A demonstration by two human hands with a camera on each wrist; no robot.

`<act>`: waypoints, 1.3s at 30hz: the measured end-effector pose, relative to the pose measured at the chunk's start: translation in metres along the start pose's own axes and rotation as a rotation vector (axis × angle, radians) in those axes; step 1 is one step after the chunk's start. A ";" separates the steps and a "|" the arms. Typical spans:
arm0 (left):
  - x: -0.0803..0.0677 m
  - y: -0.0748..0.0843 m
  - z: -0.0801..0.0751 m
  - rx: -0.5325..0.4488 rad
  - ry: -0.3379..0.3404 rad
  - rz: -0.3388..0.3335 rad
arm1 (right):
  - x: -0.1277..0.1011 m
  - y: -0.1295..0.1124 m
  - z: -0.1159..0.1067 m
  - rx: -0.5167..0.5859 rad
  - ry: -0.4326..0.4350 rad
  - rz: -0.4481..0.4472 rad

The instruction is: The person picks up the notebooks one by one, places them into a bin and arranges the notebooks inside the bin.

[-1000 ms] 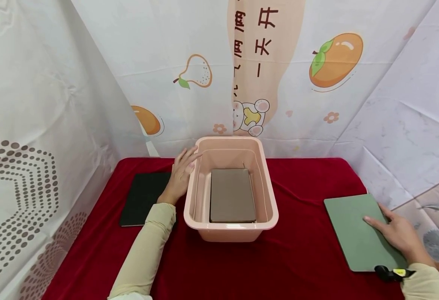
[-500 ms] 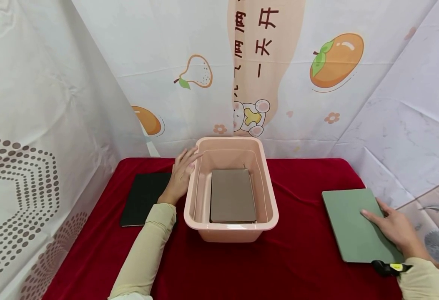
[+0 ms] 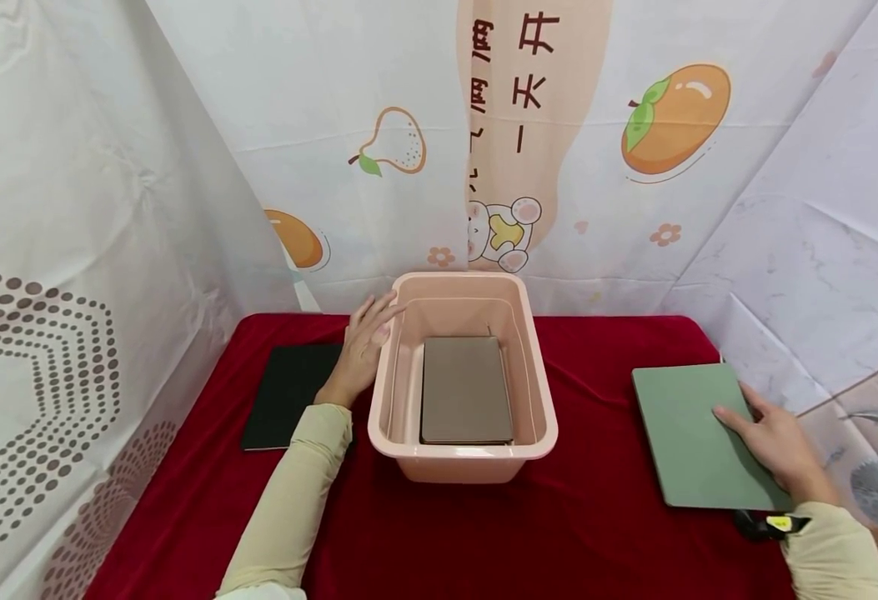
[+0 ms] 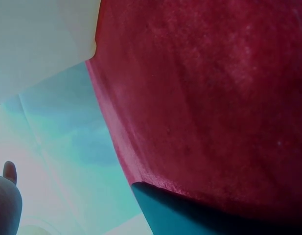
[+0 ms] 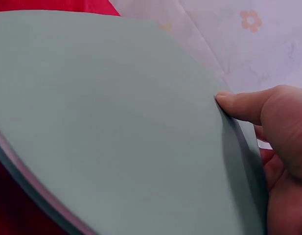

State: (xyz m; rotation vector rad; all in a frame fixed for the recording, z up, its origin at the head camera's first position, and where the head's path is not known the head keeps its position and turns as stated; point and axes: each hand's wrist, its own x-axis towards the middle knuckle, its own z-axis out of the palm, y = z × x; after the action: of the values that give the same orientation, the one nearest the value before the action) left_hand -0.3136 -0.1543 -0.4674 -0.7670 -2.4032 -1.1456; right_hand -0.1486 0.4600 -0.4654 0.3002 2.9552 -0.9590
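Observation:
My right hand (image 3: 772, 446) grips a green notebook (image 3: 704, 437) by its right edge, thumb on the cover and the other fingers beneath. In the right wrist view the notebook (image 5: 126, 117) fills most of the picture, with the thumb (image 5: 239, 104) pressed on its cover. At the left rim of a pink plastic basin (image 3: 454, 471) my left hand (image 3: 361, 354) rests with fingers extended. Inside the basin lies a grey-brown notebook (image 3: 467, 390). A black notebook (image 3: 288, 396) lies flat to the left, partly covered by the left forearm.
A red cloth (image 3: 581, 517) covers the table. Printed white curtains (image 3: 318, 83) hang behind it and at both sides. A black strap with a yellow label (image 3: 780, 523) sits at the right wrist.
My right hand has carried the green notebook left and away from me, closer to the basin. The left hand and the basin have stayed in place.

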 end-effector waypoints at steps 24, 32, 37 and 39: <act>-0.001 0.001 -0.002 0.012 -0.006 -0.003 | 0.018 -0.038 0.007 0.160 0.096 -0.018; -0.001 0.001 -0.003 0.023 -0.009 0.004 | 0.022 -0.059 0.003 0.228 0.090 -0.024; 0.001 0.001 -0.008 0.032 -0.052 -0.007 | 0.025 -0.072 0.001 0.211 0.106 -0.040; 0.002 0.001 -0.011 0.033 -0.074 -0.013 | 0.026 -0.077 0.001 0.212 0.111 -0.047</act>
State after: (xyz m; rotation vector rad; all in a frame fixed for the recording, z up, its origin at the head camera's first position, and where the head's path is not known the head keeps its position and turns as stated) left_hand -0.3136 -0.1619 -0.4588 -0.7979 -2.4849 -1.0972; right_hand -0.1883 0.4028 -0.4230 0.2980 2.9737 -1.3066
